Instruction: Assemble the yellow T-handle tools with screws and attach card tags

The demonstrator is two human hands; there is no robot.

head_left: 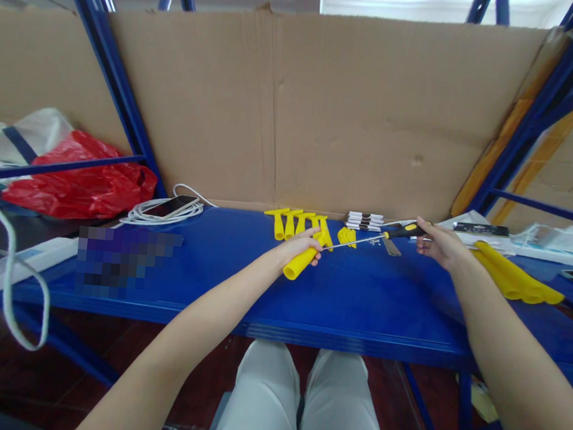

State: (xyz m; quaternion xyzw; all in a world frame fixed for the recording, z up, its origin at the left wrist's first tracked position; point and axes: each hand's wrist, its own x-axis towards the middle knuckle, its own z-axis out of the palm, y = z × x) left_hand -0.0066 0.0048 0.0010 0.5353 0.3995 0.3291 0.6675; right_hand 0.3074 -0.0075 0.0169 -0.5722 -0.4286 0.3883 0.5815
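My left hand (303,248) is closed around a yellow plastic handle (298,264), whose round tube end points down toward the table's front. In my right hand (439,245) is a screwdriver (405,231) with a black and yellow grip. Its thin metal shaft reaches left to the yellow handle at my left hand; whether the tip sits in a screw is hidden. Behind my left hand stands a row of several yellow T-shaped handles (290,223). Small yellow pieces (347,237), tiny screws (375,241) and flat metal blades (393,247) lie under and beside the screwdriver.
The blue table (359,302) backs onto a cardboard panel (350,113) between blue posts. Banded white packs (365,221) stand at the back. Yellow tubes (516,278) lie right, beside a power strip (549,251). A coiled white cable (163,214) and red bag (84,177) are left.
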